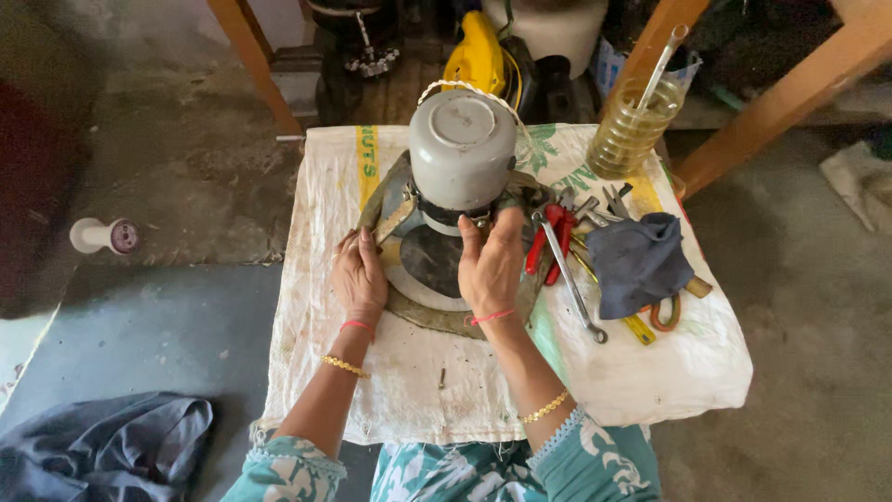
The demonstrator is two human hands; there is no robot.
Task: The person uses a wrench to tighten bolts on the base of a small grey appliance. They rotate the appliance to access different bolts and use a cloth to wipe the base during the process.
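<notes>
A small tabletop point(650, 381) covered with a white woven sack stands on a grey concrete floor point(167, 316). At its centre sits a round, dirty metal base plate point(437, 311) carrying an upright grey cylindrical motor housing point(462, 149). The person's left hand point(359, 274) lies flat on the plate's left rim, fingers loosely extended and gripping nothing. The right hand point(491, 265) reaches to the foot of the housing, its fingers curled against the black band there; whether they pinch anything cannot be seen. Right of the plate lie a dark blue cloth point(639, 262), red-handled pliers point(556, 237) and a long spanner point(571, 284). A jar of yellowish oil point(635, 130) stands behind. A small screw point(442, 377) lies near the front edge.
</notes>
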